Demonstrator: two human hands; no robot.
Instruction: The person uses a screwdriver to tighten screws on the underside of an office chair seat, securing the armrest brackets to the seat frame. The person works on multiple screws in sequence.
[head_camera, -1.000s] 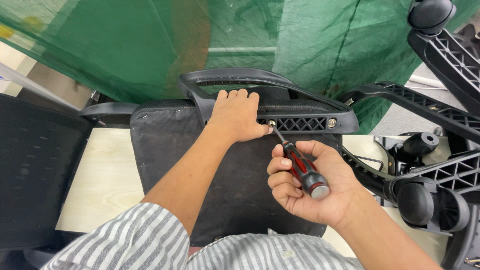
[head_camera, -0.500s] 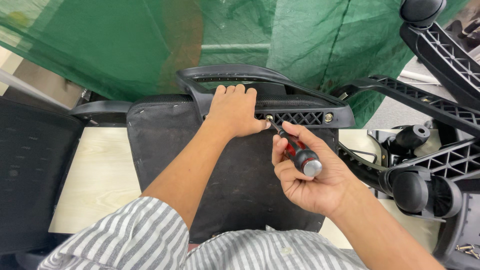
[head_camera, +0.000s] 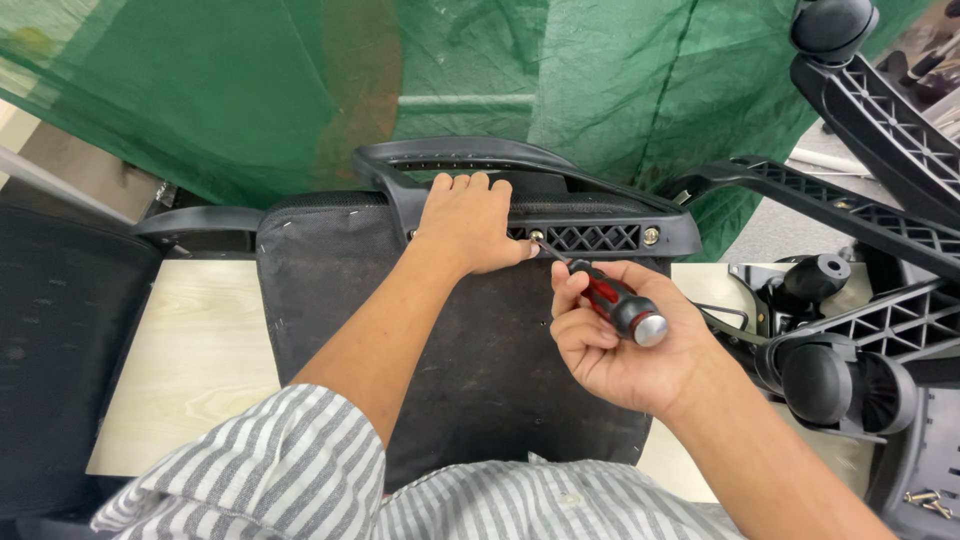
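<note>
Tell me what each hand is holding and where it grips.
The right hand holds a screwdriver by its red-and-black handle. The left hand presses on the black armrest bracket.

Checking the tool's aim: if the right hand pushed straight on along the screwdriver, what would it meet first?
Probably the screw in the black plastic bracket, beside the left hand. The right hand points the screwdriver there; contact is unclear.

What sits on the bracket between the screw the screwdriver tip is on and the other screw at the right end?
In the head view, only the black bracket's lattice grille lies between the left screw and right screw; no other fastener shows.
</note>
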